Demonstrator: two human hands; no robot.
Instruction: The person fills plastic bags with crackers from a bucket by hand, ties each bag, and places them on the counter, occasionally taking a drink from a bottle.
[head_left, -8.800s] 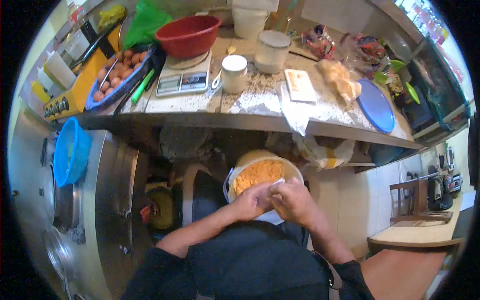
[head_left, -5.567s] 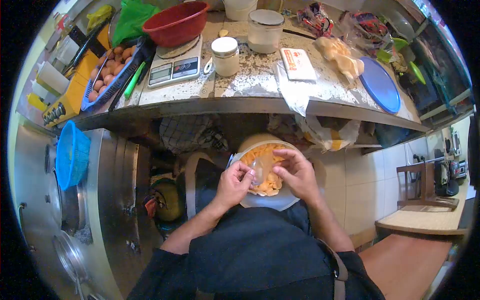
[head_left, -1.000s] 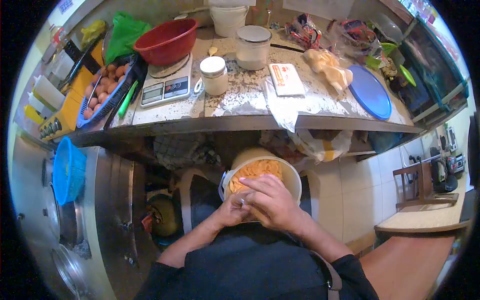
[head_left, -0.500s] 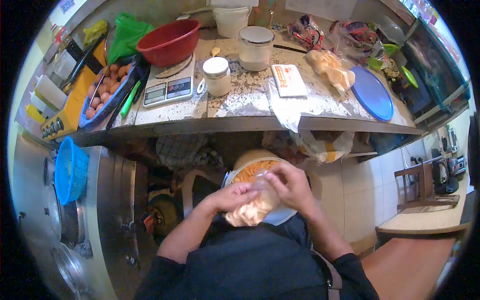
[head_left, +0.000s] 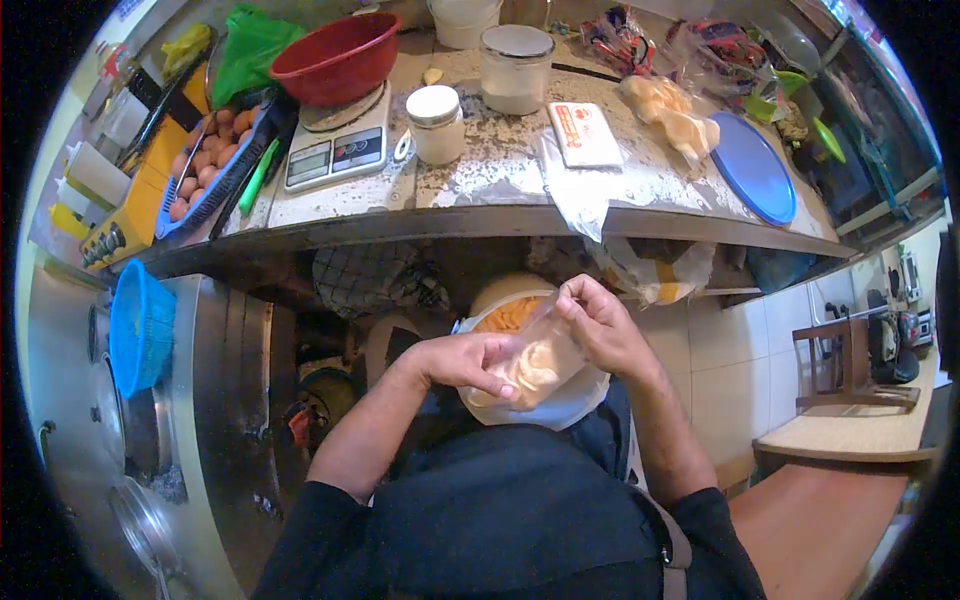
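Between my hands is a clear plastic bag (head_left: 536,371) with pale orange, curled pieces inside it. My left hand (head_left: 466,362) grips the bag's lower left side, thumb across the front. With closed fingers my right hand (head_left: 597,322) pinches the upper right edge of the plastic. Below and behind the bag, on my lap, stands a white bucket (head_left: 575,408) holding orange contents (head_left: 508,315); the bag and my hands hide part of it.
Ahead, the worktop carries a kitchen scale (head_left: 337,155) under a red basin (head_left: 337,62), a white-lidded jar (head_left: 436,125), a stack of plastic bags (head_left: 585,135), a filled bag (head_left: 672,112) and a blue lid (head_left: 754,168). Eggs (head_left: 207,160) sit at left, above a blue basket (head_left: 142,328).
My right hand has moved up and right, drawing the top of the bag out. The bag is now spread wider and flatter, and my left hand's fingers have shifted on it.
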